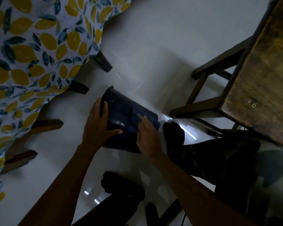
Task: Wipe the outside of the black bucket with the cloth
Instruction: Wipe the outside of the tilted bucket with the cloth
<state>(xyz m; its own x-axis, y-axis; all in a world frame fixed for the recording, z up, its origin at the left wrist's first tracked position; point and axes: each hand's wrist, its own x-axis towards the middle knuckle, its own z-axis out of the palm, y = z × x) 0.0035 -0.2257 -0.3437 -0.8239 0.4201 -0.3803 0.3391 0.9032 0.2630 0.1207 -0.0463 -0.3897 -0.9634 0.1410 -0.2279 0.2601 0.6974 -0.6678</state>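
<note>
The black bucket (119, 111) lies tilted on its side on the white floor, rim toward the upper left. My left hand (97, 126) grips it at the rim end, fingers curled over the edge and thumb across its side. A dark blue cloth (145, 118) is draped over the bucket's wall near its base. My right hand (148, 136) presses the cloth against the bucket with its fingers stretched out over it.
A table with a lemon-print cloth (31, 51) and dark wooden legs (103, 61) fills the left. A wooden table (260, 74) with its frame stands at the right. My dark-socked feet (173, 132) and trousered legs sit close below the bucket.
</note>
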